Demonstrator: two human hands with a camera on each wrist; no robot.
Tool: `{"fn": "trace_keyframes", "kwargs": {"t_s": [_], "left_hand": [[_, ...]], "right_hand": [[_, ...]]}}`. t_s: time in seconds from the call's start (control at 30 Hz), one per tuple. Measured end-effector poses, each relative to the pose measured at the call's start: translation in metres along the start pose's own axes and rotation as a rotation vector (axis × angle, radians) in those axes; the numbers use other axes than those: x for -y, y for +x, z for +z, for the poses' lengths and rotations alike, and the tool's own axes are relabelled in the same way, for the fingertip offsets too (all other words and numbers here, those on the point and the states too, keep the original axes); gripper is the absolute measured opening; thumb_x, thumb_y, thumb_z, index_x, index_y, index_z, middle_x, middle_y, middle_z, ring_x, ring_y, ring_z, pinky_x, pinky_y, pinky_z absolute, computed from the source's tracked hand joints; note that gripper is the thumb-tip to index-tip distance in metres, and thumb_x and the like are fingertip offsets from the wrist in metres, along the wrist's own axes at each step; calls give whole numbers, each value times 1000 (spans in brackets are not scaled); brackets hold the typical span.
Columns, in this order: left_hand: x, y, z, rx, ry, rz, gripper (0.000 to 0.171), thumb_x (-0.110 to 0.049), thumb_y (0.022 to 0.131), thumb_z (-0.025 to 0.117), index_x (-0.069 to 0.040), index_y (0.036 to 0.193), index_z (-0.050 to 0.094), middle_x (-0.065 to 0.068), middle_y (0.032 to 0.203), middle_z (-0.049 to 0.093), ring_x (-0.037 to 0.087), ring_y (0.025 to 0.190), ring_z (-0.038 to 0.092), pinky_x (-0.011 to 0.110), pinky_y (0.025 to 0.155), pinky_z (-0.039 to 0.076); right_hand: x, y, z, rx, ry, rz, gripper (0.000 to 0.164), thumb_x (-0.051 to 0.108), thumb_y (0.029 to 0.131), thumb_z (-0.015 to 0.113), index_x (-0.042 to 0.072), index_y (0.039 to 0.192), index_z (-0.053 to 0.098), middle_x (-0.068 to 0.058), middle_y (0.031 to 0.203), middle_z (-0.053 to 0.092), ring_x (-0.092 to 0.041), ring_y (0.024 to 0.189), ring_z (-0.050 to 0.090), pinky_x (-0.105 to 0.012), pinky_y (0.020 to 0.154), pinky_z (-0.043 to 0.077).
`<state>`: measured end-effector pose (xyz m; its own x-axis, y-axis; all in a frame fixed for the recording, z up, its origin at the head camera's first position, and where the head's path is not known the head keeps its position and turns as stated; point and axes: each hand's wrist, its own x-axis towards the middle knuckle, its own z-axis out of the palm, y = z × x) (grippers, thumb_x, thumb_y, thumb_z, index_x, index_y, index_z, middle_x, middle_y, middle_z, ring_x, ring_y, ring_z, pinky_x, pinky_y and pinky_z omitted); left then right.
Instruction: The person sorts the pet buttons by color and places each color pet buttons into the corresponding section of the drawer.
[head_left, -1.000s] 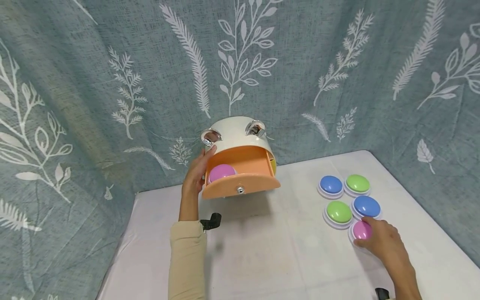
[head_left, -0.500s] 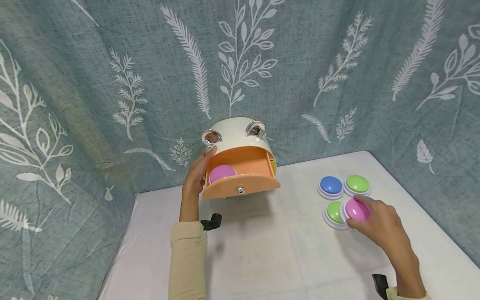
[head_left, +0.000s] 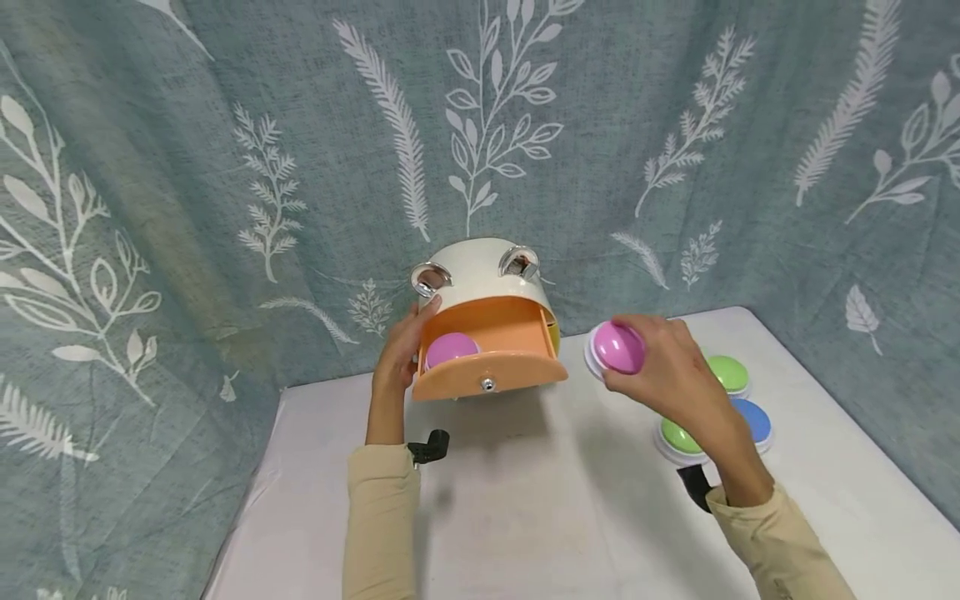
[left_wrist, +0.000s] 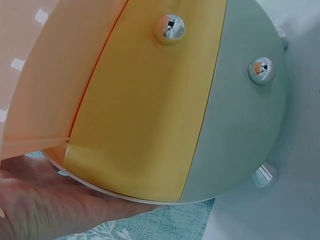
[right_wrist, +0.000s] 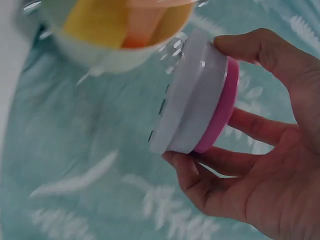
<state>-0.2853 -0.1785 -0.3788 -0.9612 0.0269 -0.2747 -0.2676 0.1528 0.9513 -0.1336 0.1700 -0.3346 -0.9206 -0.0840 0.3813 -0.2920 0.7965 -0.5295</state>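
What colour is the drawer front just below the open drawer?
Yellow; that drawer front shows best in the left wrist view.

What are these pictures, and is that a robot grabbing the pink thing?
No robot, just a person. The wide picture is taken from the person's head; the two close ones from the left and right wrists. The bare right hand holds a shiny pink, round button with a white base. The left hand touches a rounded white cabinet, whose open orange drawer contains another pink button. On the white cloth surface are two round green buttons and a round blue one.
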Motion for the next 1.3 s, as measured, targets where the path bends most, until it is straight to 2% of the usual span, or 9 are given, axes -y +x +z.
{"fn": "trace_keyframes", "kwargs": {"t_s": [0.13,0.23,0.33,0.53,0.77,0.9,1.03,1.2,1.3], "left_hand": [[1,-2,0,-5,-5,2,101,-72,92,62,-29,169,13,-13,178,9,25,161,24,43,103,44],[1,-2,0,7,-7,6,101,-72,93,61,-29,169,11,-8,178,9,27,161,24,48,111,43],[1,-3,0,14,-13,15,101,-71,93,60,-28,170,9,-4,179,9,28,162,23,54,119,39],[2,-2,-1,14,-10,26,102,-70,95,59,-25,170,7,-2,179,8,29,163,21,62,124,34],[4,-2,-2,10,-21,32,102,-71,94,60,-27,170,9,-4,179,8,27,160,26,56,119,41],[6,-2,-3,6,-18,32,101,-70,94,60,-26,170,9,-3,179,9,28,161,25,58,120,41],[6,-1,-4,0,-30,42,101,-70,94,61,-26,170,10,-3,179,8,29,163,21,62,124,35],[4,-2,-3,13,-39,39,100,-69,94,62,-26,170,13,-9,178,8,25,164,19,60,123,35],[3,-2,-3,15,-12,44,101,-70,94,61,-26,170,11,-7,179,7,27,164,19,64,123,35]], "right_hand": [[23,34,10,27,11,-112,53,16,79,81,0,129,70,-22,120,75,-41,108,65,-53,88,55],[36,57,18,81,13,-149,55,18,79,82,3,131,71,-19,121,76,-38,109,67,-51,90,54],[43,76,27,161,15,-177,58,20,79,85,4,133,71,-16,121,77,-34,108,68,-48,92,55],[48,105,42,351,13,-192,57,26,81,88,7,133,72,-13,118,78,-28,100,69,-39,84,60],[50,112,45,399,34,-171,57,28,79,92,7,129,75,-11,114,79,-25,98,66,-35,83,57],[49,111,49,429,33,-190,53,30,79,92,8,125,78,-7,96,77,-19,84,59,-26,68,46],[46,115,57,449,59,-253,45,28,82,90,5,119,80,-5,86,74,-15,76,53,-24,65,40],[39,118,61,502,84,-259,39,17,83,88,0,116,79,-11,100,78,-19,84,62,-28,76,53],[36,119,59,544,83,-261,37,12,84,86,-3,116,76,-15,105,77,-24,91,66,-36,85,59]]}}
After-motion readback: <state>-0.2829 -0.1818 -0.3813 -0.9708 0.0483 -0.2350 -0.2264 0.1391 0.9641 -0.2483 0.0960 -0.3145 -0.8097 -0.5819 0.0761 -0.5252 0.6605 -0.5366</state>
